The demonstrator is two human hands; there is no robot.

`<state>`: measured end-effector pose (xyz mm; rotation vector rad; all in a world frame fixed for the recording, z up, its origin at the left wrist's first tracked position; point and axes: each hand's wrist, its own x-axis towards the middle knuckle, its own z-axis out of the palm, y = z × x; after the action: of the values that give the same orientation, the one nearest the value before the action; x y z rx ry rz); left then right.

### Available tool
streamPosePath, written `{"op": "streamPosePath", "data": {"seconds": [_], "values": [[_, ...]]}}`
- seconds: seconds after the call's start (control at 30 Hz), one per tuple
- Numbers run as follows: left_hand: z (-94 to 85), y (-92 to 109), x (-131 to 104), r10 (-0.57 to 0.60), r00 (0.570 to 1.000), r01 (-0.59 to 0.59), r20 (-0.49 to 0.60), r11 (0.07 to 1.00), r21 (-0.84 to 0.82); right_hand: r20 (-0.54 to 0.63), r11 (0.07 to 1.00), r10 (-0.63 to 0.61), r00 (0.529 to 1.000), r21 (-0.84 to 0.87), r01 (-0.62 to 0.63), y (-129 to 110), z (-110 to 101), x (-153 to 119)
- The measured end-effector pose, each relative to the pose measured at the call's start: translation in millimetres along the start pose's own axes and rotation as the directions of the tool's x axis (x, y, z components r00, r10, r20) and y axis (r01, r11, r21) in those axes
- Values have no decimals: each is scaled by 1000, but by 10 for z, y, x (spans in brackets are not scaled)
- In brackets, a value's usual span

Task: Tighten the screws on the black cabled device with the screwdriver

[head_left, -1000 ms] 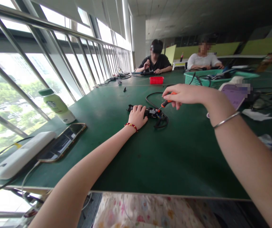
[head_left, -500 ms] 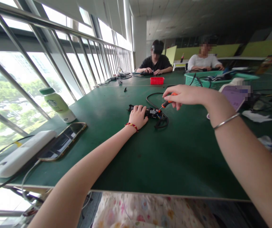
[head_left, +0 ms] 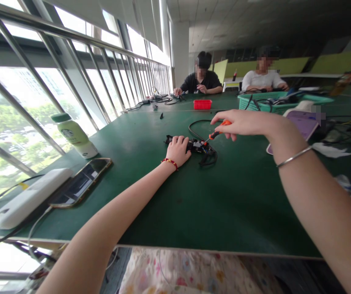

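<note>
My left hand [head_left: 178, 151] is wrapped over a black elongated device [head_left: 195, 145] lying on the green table, pressing it down. Its right end looks opened up, with small parts and coloured wires showing, and a black cable [head_left: 209, 159] curls round that end. In my right hand [head_left: 233, 124] is a screwdriver [head_left: 216, 134] with an orange and black handle, held tilted. The screwdriver's tip points down-left and meets the device's exposed end; what exactly it touches is too small to make out.
Beyond the device are a red tray [head_left: 202, 105] and a small black piece [head_left: 161, 116]. A teal basket [head_left: 270, 107] of cables and a purple phone [head_left: 301, 124] lie right. Left are a bottle [head_left: 75, 136], another phone [head_left: 82, 183] and a white power strip [head_left: 28, 200]. Two people sit opposite.
My left hand and the device stay put. My right hand has barely shifted, the screwdriver handle showing slightly more. Across the table, the dark-sleeved person's hands have moved apart, one reaching out to the left.
</note>
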<state>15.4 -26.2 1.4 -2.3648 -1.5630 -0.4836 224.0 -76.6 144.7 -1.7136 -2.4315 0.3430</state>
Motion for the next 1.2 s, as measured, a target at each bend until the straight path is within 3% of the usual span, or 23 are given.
{"op": "streamPosePath", "data": {"seconds": [0.33, 0.43, 0.63, 0.87, 1.0, 1.2], "values": [[-7, 6, 1, 1, 1000, -1, 4, 1000, -17, 27, 996, 92, 995, -5, -92, -7, -9, 30], [0, -2, 1, 2, 1000, -2, -2, 1000, -20, 24, 999, 52, 998, -17, -51, -3, -8, 15], [-6, -1, 1, 4, 1000, -4, 8, 1000, -10, -108, 995, -96, 990, -40, 92, -18, -2, 2], [7, -2, 1, 7, 1000, -7, -6, 1000, -5, -26, 999, 30, 999, 43, -29, -48, 33, 40], [8, -6, 3, 6, 1000, -6, -2, 1000, -5, -36, 997, -45, 998, 64, 47, -44, 32, 32], [19, -6, 5, 4, 1000, -4, -7, 1000, -14, -83, 996, -83, 993, -46, 79, -55, -6, -21]]}}
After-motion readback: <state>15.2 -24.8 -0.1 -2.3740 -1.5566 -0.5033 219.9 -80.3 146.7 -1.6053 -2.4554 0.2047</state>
